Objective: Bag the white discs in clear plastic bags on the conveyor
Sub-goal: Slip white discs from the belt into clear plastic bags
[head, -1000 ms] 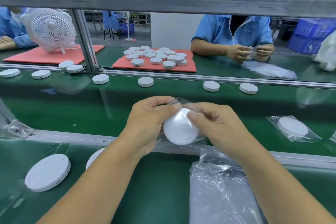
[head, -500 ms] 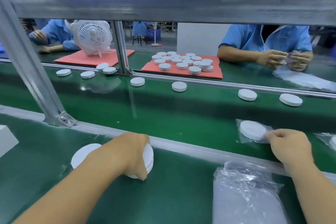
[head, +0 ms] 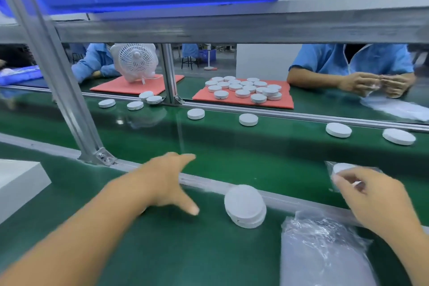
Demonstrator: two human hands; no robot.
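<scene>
The stack of clear plastic bags (head: 325, 253) lay nearest, at right. Just beyond it two stacked white discs (head: 245, 206) sat tilted on the near bench (head: 162, 251), flat faces up-left; being round, they had no long axis. The left hand (head: 167, 183) hovered spread and empty beside them. The right hand (head: 376, 195) pinched a bagged disc (head: 341, 169) on the conveyor (head: 255, 151). Recommended: release it flat, then take one disc by its rim.

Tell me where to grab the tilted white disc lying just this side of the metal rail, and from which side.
Pinch the white disc across its rim, thumb on the near edge and fingers on the raised far edge by the metal rail. It appears to lie tilted on the green surface, so the rim is exposed. The left hand, open and empty beside it, could probably come in from the disc's left.
</scene>
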